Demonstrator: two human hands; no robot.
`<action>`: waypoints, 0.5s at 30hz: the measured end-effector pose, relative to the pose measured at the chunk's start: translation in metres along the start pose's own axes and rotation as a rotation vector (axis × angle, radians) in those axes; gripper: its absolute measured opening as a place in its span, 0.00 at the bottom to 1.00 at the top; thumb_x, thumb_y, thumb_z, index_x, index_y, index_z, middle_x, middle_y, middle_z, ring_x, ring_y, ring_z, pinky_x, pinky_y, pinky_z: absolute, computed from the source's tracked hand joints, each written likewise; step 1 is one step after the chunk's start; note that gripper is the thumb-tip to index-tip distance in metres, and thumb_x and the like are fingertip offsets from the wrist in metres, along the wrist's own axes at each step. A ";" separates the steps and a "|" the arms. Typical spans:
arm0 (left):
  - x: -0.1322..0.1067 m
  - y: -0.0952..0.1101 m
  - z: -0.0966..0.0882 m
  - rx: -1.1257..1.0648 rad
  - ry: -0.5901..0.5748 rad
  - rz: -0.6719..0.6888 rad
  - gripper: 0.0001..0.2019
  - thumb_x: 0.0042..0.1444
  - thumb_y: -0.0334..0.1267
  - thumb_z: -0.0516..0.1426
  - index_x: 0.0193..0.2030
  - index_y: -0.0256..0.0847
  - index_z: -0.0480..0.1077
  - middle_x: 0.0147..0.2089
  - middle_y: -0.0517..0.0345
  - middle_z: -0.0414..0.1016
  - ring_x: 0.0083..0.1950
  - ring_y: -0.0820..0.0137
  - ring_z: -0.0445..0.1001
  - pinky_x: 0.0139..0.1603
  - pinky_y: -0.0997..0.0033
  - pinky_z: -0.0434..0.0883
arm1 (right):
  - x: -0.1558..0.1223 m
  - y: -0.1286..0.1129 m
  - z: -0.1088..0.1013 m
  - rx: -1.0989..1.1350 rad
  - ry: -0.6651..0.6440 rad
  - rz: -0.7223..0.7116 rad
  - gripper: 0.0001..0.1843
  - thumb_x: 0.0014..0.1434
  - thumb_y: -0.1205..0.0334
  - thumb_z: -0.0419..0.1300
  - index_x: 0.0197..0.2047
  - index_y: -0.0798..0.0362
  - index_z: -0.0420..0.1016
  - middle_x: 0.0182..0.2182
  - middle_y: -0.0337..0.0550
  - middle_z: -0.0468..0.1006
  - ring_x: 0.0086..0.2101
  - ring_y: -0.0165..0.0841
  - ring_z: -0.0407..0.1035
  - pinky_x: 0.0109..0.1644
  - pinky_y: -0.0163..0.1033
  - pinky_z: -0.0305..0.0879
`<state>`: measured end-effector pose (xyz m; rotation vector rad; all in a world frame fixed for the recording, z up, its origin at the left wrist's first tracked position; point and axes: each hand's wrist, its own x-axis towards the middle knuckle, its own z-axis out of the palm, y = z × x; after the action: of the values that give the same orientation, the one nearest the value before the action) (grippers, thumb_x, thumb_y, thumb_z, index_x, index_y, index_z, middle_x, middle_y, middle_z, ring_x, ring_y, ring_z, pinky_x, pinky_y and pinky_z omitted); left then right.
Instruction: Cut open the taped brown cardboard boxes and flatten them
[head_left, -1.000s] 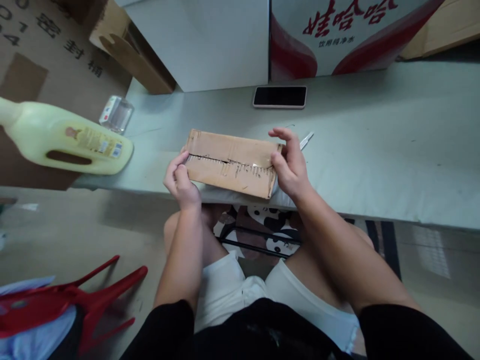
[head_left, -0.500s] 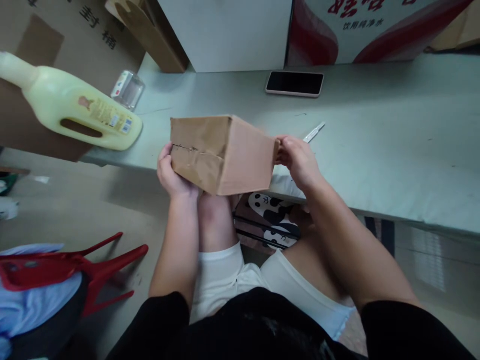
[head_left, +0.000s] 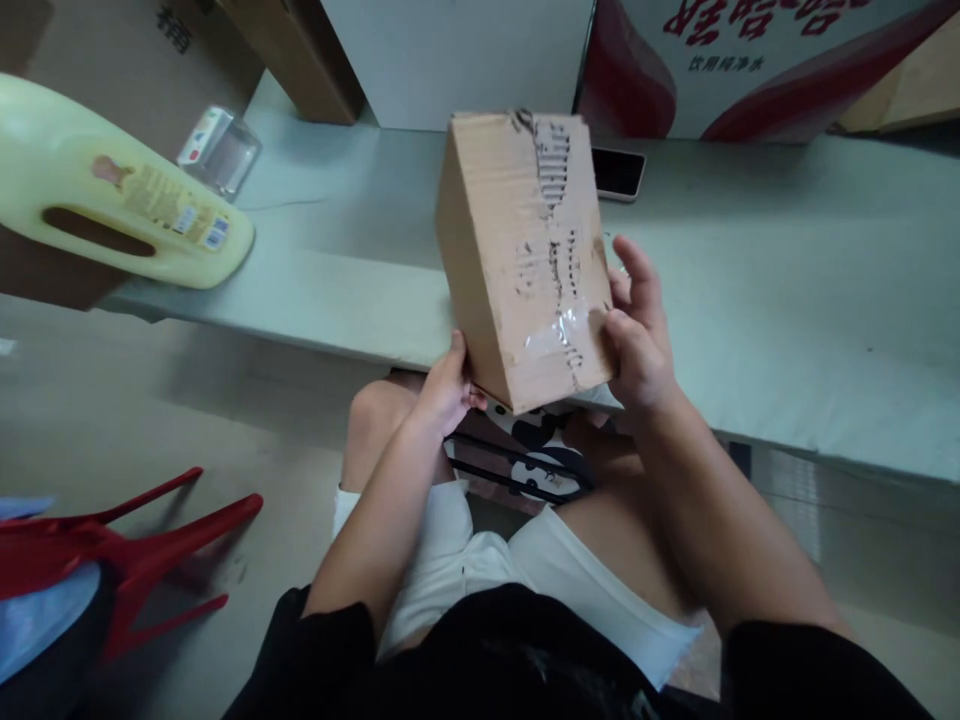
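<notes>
A brown cardboard box (head_left: 510,270) is held tilted over the front edge of the table. Its face towards me has dark torn marks and a shiny strip of clear tape. My left hand (head_left: 446,390) grips the box at its lower left corner, thumb on the side and fingers underneath. On the right side, my right hand (head_left: 637,325) holds the box's edge with thumb and fingers. Behind the box, a phone (head_left: 621,174) with a dark screen lies partly covered.
A yellow bottle (head_left: 127,190) and a clear plastic case (head_left: 219,152) are at the table's left. A white box (head_left: 465,60) and a red-and-white carton (head_left: 720,80) line the back. The red stool (head_left: 142,545) stands on the floor at lower left.
The box has been turned and raised, so a different, marked face shows. My left hand has shifted right to its lower corner. The white cutter-like tool on the table is now mostly hidden.
</notes>
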<state>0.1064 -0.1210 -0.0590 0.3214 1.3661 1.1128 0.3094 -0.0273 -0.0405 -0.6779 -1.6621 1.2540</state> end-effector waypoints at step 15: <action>-0.032 0.039 0.012 0.876 -0.017 1.405 0.20 0.63 0.55 0.53 0.55 0.51 0.77 0.57 0.53 0.79 0.65 0.53 0.73 0.71 0.42 0.63 | 0.006 -0.012 -0.005 -0.177 0.058 0.122 0.30 0.65 0.35 0.50 0.58 0.44 0.76 0.58 0.47 0.78 0.59 0.47 0.72 0.61 0.57 0.69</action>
<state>0.1058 -0.1215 -0.0073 2.1488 1.5022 1.4618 0.3121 -0.0242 -0.0272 -0.9275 -1.7186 1.1685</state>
